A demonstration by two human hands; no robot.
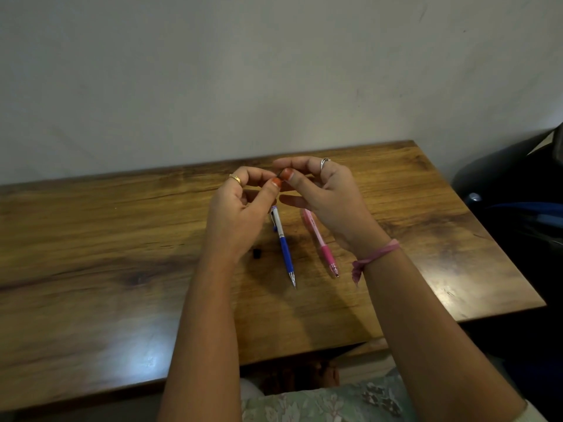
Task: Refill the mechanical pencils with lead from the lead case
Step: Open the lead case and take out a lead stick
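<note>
My left hand (243,205) and my right hand (323,193) are raised above the wooden table (122,239), their thumbs and forefingers meeting around a small dark thing (280,173), too small to identify. Under them lie a blue and white mechanical pencil (283,245) and a pink mechanical pencil (321,243), both with tips pointing toward me. A small black cap-like piece (257,254) rests on the table left of the blue pencil.
A pale wall rises behind the table's far edge. A dark bag or chair (518,208) stands off the table's right side. My lap in patterned cloth (335,403) shows below the near edge.
</note>
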